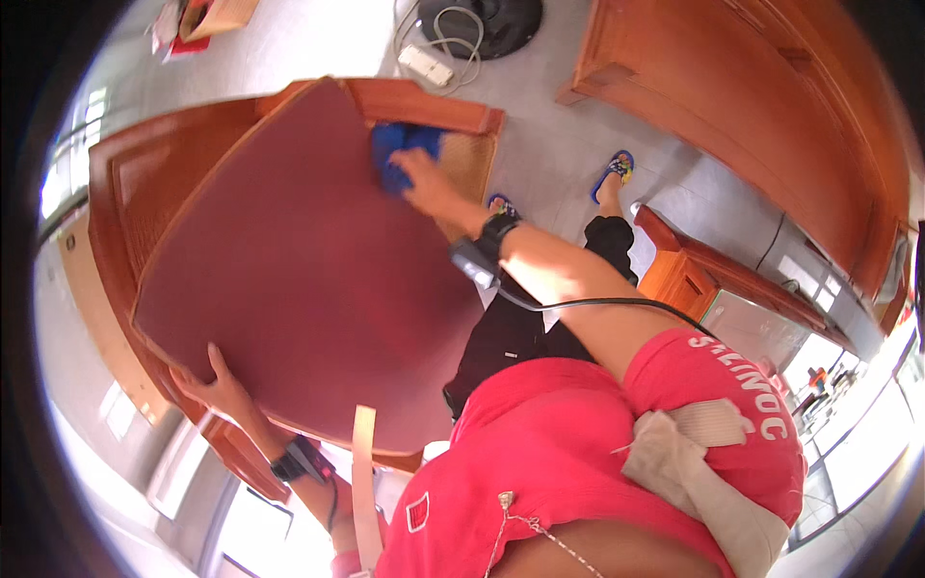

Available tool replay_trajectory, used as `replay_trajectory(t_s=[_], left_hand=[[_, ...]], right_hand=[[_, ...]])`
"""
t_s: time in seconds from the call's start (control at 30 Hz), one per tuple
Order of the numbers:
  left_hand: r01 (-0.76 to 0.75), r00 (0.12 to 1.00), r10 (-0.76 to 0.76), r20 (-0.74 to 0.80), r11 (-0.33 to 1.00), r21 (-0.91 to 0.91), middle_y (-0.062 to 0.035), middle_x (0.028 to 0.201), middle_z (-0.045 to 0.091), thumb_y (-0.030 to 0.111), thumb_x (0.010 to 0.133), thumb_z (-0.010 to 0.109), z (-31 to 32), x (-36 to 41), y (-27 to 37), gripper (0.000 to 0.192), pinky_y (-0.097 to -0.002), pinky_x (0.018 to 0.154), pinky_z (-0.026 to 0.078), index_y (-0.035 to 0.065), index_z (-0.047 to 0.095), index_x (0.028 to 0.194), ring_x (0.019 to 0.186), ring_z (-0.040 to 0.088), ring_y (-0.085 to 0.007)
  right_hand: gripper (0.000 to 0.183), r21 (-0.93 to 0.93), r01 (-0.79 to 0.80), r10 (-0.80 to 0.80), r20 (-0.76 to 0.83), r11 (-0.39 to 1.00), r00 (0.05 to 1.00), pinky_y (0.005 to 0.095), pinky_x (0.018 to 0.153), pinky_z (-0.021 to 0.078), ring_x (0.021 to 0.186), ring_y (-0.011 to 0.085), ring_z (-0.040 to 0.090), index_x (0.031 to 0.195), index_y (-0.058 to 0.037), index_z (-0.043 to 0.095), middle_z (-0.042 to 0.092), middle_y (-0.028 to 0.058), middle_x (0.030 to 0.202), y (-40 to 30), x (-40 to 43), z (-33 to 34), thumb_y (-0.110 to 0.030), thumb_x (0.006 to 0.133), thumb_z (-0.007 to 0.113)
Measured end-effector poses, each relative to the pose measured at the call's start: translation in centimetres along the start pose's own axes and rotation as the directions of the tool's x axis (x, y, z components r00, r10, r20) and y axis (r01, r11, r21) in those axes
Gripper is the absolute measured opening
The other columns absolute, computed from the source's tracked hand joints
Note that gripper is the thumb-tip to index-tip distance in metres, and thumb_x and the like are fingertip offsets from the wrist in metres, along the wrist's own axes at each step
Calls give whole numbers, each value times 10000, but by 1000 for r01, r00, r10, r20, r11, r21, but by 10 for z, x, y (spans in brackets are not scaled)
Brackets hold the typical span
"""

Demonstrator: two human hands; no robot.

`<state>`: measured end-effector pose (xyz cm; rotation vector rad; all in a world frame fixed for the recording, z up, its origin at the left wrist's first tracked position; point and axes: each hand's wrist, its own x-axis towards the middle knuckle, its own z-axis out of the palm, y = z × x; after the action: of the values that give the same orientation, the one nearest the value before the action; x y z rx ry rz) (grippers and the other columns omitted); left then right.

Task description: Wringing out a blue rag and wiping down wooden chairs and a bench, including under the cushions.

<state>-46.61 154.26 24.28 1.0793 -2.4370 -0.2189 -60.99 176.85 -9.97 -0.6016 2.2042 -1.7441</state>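
A large dark-red board [311,267] with a thin pale edge lies tilted in front of me, over brown wooden furniture. At its lower left edge, my left hand [224,394] grips the rim, with the thumb on the top face and the fingers partly hidden beyond the edge. My right hand [430,184] is by the board's upper right side, its fingers on a crumpled blue cloth [390,155]. Motion blurs the cloth and fingertips. A tan surface [470,162] shows beside the cloth, within the wooden frame [426,105].
A white power strip [426,66] with its cable lies on the grey tiled floor, near a round black base [484,25]. Large wooden furniture [737,108] stands at the upper right. A wooden piece with a glass top [751,325] is on the right. My slippered feet [614,173] are between them.
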Motion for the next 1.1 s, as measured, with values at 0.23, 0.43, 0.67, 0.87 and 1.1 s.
replay_trajectory(t_s=[0.23,0.43,0.67,0.87,1.1], left_hand=[[-143,967,225,-123,870,472,-190,1325,405,239,765,674,-8,-12,37,716,-445,1055,304,5,331,1349,1254,357,-334],[-531,834,549,43,780,331,-193,1269,452,21,788,583,64,-39,151,549,-473,1001,396,4,390,1301,1171,464,-340],[-532,656,631,415,776,-338,-159,1188,544,30,818,585,201,-125,305,392,-386,935,413,-28,508,1198,1104,522,-304],[47,572,358,738,884,-465,-210,1291,459,200,906,521,340,-164,411,506,-376,964,386,18,358,1350,1172,479,-278],[-269,651,392,650,920,-285,-252,1352,381,378,947,411,455,-163,500,581,-397,1000,349,57,266,1409,1204,434,-347]], right_hand=[[459,-83,-342,329,552,936,766,437,821,451,973,373,563,1083,-32,579,614,194,1009,63,-140,-25,-130,636,619],[511,174,-728,747,-207,663,631,436,806,474,897,379,604,1132,-16,529,621,248,944,97,-128,-228,-264,689,590],[497,-19,-614,421,-712,789,563,458,836,444,1023,407,532,1131,-28,487,555,236,1112,122,-66,-409,-269,720,631],[497,-418,-542,472,-266,729,840,547,965,335,1261,360,345,1207,-191,511,399,126,1359,175,-41,-404,-333,750,645],[536,-706,-521,410,-345,480,844,600,1065,150,1356,316,215,1271,-231,506,357,46,1426,258,-89,-514,-302,747,593]])
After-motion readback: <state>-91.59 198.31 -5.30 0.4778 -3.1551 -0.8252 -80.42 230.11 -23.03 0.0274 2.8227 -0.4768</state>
